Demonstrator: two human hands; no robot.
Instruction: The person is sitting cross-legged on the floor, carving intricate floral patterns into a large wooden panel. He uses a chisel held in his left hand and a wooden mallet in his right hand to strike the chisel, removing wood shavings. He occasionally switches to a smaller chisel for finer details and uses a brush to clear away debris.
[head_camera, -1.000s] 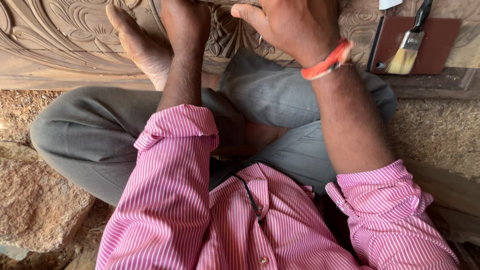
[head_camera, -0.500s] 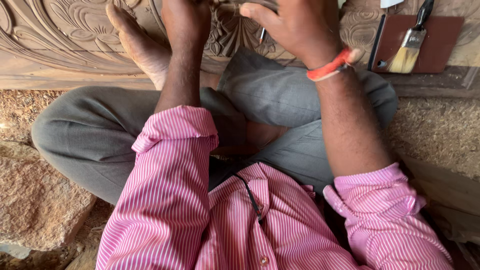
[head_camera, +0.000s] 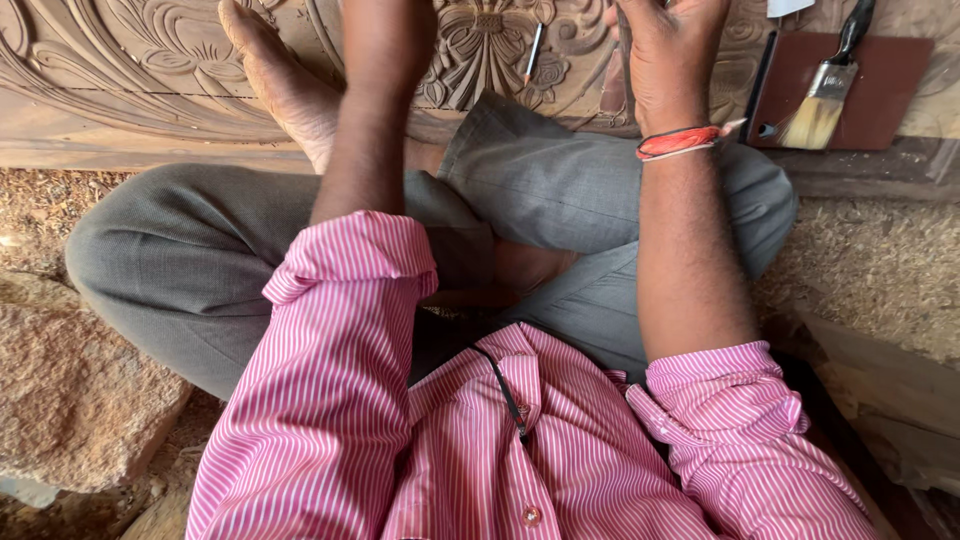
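1. Landmark: a carved wooden panel (head_camera: 150, 60) lies flat along the top of the view, with a relief flower (head_camera: 487, 45) near its middle. All places below are given relative to this panel.
2. Right hand (head_camera: 665, 55): raised over the panel just right of the flower, fingers curled around a thin dark tool shaft (head_camera: 625, 40). The grip is closed on it; the tool's tip is out of view. A red band (head_camera: 680, 142) circles the wrist.
3. Left hand: out of frame beyond the top edge; only the left forearm (head_camera: 370, 110) shows, reaching over the panel left of the flower. Whether that hand is spread or holding anything cannot be told.
4. A pencil (head_camera: 535, 52) lies on the panel, at the flower's right edge.
5. A bare foot (head_camera: 280, 80) rests on the panel, left of the forearm.
6. A paintbrush (head_camera: 825, 95) lies on a dark red board (head_camera: 890, 85) at the panel's right end.
7. Progress, as a judgement: scrolls, petals and border curves are already cut deep across the visible panel, and wood dust (head_camera: 880, 260) lies along its near edge. The work looks well advanced; detailing around the flower appears to be what is in hand. No finish coat is evident.
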